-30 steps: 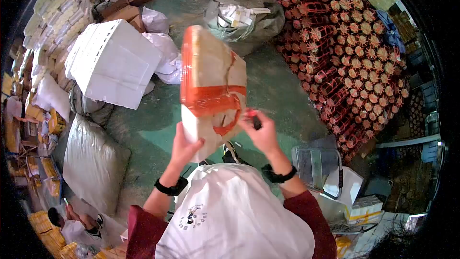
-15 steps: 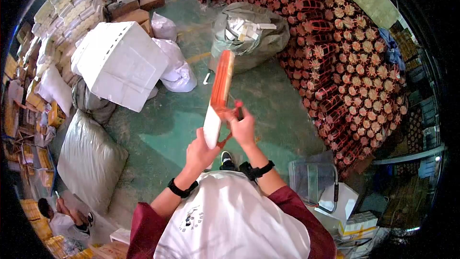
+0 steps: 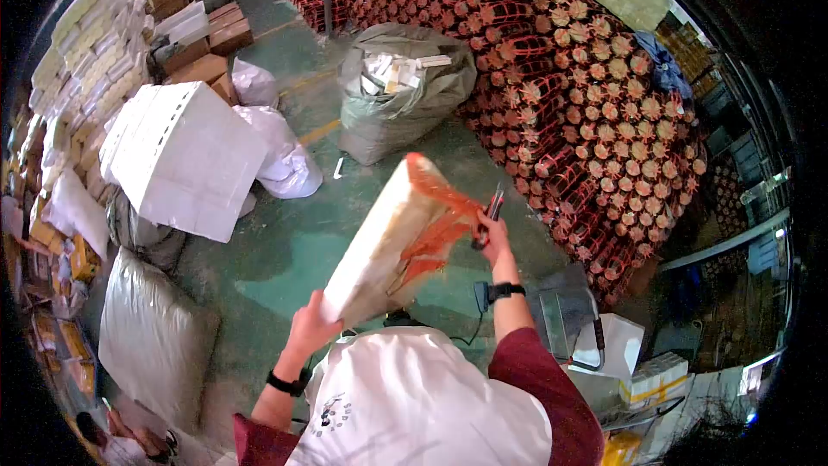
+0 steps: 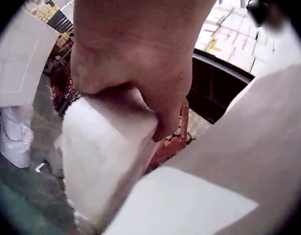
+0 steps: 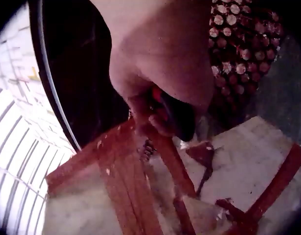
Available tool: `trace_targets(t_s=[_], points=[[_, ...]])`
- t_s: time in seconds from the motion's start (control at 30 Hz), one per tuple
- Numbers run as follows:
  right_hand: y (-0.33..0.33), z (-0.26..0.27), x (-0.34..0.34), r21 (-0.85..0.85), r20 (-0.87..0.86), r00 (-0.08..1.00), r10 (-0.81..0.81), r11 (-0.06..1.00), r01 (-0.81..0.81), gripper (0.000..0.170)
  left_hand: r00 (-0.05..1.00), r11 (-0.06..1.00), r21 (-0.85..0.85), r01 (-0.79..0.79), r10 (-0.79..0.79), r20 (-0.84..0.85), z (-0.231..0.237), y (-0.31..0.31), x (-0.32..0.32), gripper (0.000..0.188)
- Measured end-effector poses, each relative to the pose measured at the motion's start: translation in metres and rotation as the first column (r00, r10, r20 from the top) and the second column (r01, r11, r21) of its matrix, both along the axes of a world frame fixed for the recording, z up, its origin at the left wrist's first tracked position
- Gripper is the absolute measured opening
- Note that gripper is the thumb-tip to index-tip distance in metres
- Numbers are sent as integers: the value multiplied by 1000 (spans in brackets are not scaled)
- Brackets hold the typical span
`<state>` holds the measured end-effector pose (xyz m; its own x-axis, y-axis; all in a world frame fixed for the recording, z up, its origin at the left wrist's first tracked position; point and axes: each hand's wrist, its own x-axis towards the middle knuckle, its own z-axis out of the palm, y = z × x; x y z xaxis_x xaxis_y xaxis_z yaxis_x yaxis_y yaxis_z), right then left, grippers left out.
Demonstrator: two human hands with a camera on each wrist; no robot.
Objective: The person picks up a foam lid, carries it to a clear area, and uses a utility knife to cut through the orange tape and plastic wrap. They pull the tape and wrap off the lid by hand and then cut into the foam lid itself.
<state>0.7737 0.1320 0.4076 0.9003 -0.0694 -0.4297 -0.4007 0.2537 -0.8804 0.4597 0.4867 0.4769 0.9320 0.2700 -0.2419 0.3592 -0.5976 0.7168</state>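
Note:
A whitish foam piece (image 3: 379, 233) with torn red tape (image 3: 435, 246) is held at a tilt in front of the body. Its lower end is gripped by my left hand (image 3: 310, 330), and the left wrist view shows the thumb and fingers of this hand (image 4: 135, 63) around the white end (image 4: 101, 147). My right hand (image 3: 495, 240) is curled round a red and black tool (image 3: 494, 205) beside the taped side. In the right wrist view, the fingers of that hand (image 5: 160, 73) are close against the red tape (image 5: 128, 181); whether they pinch it is unclear.
A grey-green sack (image 3: 397, 112) of white pieces stands ahead on the green floor (image 3: 293, 267). Left are a large white box (image 3: 185, 155) and a full sack (image 3: 151, 336). Red-netted stacks (image 3: 595, 121) rise at the right; a person (image 3: 125, 440) sits lower left.
The foam piece has turned so its broad taped side shows, its top leaning right. My right hand has moved right and outward with the tool; my left hand has moved left and down.

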Motion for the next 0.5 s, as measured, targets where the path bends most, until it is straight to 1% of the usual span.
trace_targets(t_s=[0.03, 0.17, 0.2, 0.23, 0.27, 0.3, 0.37, 0.4, 0.43, 0.47, 0.5], points=[[4, 30, -17, 137, -15, 997, 69, 988, -67, 19, 1000, 1000, -30, 1, -2, -3, 2, 6, -6, 61], [17, 70, -48, 140, 121, 967, 223, 961, -239, 24, 1000, 995, -96, -1, 1, 0, -2, 7, -16, 63], [28, 95, -56, -104, 106, 956, 274, 959, -263, 29, 1000, 999, -50, 4, -6, -28, 0, 4, -16, 64], [41, 104, -59, -306, 244, 929, 277, 931, -198, 33, 999, 1000, -3, 12, -12, -52, 2, 0, -13, 65], [54, 109, -63, -485, 370, 879, 302, 869, -94, 37, 997, 999, 42, 23, -20, -77, 4, -4, -11, 66], [68, 114, -68, -630, 476, 809, 346, 775, 39, 41, 994, 995, 88, 42, -33, -103, 3, -8, -11, 67], [105, 130, -75, -569, 663, 669, 335, 807, 160, 46, 987, 981, 177, 83, -56, -151, -5, -16, -14, 69], [120, 132, -80, -592, 653, 675, 342, 787, 174, 44, 987, 979, 177, 105, -81, -138, -10, -18, -17, 72], [133, 132, -85, -615, 642, 682, 349, 767, 186, 42, 985, 979, 179, 97, -69, -157, -13, -19, -21, 73], [141, 128, -88, -696, 472, 830, 296, 703, 145, 36, 983, 980, 181, 88, -56, -175, -15, -21, -24, 75], [151, 122, -88, -706, 455, 870, 189, 673, 223, 24, 982, 981, 183, 71, -37, -185, -16, -21, -23, 77]])
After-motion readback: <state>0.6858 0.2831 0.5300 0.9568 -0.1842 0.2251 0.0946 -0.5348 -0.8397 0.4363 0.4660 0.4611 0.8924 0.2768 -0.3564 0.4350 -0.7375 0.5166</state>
